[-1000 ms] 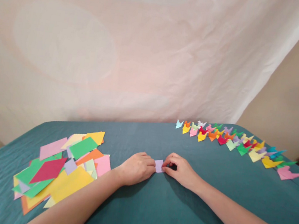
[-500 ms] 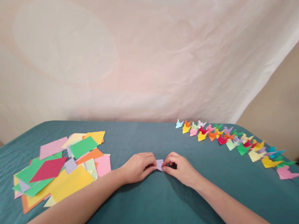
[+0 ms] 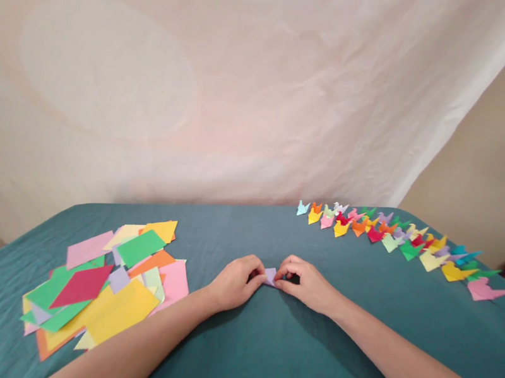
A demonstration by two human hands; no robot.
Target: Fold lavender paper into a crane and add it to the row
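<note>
Between my two hands is a small piece of lilac origami paper [image 3: 270, 275], held just over the middle of the table. My left hand [image 3: 240, 283] pinches its left edge between thumb and fingers. From the other side, my right hand [image 3: 302, 281] grips the right edge with thumb and fingertips. Only the strip of paper between the fingertips shows, so its folds cannot be made out.
A loose pile of coloured paper sheets [image 3: 123, 309] lies left, partly behind my left forearm. Several rows of folded paper birds [image 3: 410, 250] stand at the far right of the green-covered table [image 3: 229, 364]. A pale cloth [image 3: 249, 86] hangs behind.
The fingers of my left hand have shifted slightly on the lilac paper. My right hand stays almost still, and the pile and birds are unchanged.
</note>
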